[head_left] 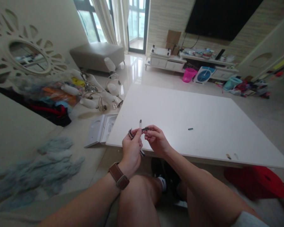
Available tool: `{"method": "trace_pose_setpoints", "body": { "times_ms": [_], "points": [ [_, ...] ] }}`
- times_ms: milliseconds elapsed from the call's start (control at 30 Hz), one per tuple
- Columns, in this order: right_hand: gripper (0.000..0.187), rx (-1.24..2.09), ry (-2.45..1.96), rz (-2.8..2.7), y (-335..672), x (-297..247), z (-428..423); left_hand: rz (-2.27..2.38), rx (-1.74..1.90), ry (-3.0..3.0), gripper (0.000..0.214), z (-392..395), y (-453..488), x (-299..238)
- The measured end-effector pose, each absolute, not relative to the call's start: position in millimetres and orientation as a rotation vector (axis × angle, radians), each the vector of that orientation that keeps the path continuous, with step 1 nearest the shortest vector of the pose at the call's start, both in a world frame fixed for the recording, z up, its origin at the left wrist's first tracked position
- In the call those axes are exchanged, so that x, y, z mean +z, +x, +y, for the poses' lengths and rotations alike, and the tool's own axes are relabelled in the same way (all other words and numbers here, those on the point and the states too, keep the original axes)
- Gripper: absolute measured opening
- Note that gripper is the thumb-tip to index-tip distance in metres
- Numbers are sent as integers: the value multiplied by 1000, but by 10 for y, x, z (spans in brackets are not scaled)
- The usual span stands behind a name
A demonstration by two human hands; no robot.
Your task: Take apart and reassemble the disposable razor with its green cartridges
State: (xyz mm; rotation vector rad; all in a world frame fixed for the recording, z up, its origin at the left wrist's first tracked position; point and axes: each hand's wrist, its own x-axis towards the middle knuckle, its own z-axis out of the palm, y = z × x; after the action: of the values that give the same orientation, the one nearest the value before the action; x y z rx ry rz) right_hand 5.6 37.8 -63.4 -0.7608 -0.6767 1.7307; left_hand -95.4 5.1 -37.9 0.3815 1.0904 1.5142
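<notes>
My left hand is closed around a slim white stick with dark ends, which stands up past the thumb and comes out below the palm. A dark, shiny curved piece also shows at its fingers; I cannot tell whether it joins the stick. My right hand pinches a small dark narrow piece whose other end meets the left fingertips. Both hands are above the near edge of the white table. A small dark flat piece lies on the table to the right.
Near the table's front right lie a small brown-and-black item and a small clear item. An open white box is on the floor at left, below a dismantled-looking lamp. Red cloth sits under the right edge.
</notes>
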Motion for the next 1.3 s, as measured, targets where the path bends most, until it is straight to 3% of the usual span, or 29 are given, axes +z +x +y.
{"method": "trace_pose_setpoints", "body": {
  "times_ms": [167,633,867,1300],
  "points": [
    [25,1709,-764,-703,43,-647,378,1080,1499,369,41,31,-945,-363],
    [17,1651,-827,-655,57,-719,452,1110,1480,358,41,28,-947,-358],
    [18,1602,-834,-634,119,-747,499,1058,1403,372,23,23,-944,-360],
    [20,1765,-695,-720,117,-618,438,978,1312,445,28,-39,-878,-363]
  ]
}}
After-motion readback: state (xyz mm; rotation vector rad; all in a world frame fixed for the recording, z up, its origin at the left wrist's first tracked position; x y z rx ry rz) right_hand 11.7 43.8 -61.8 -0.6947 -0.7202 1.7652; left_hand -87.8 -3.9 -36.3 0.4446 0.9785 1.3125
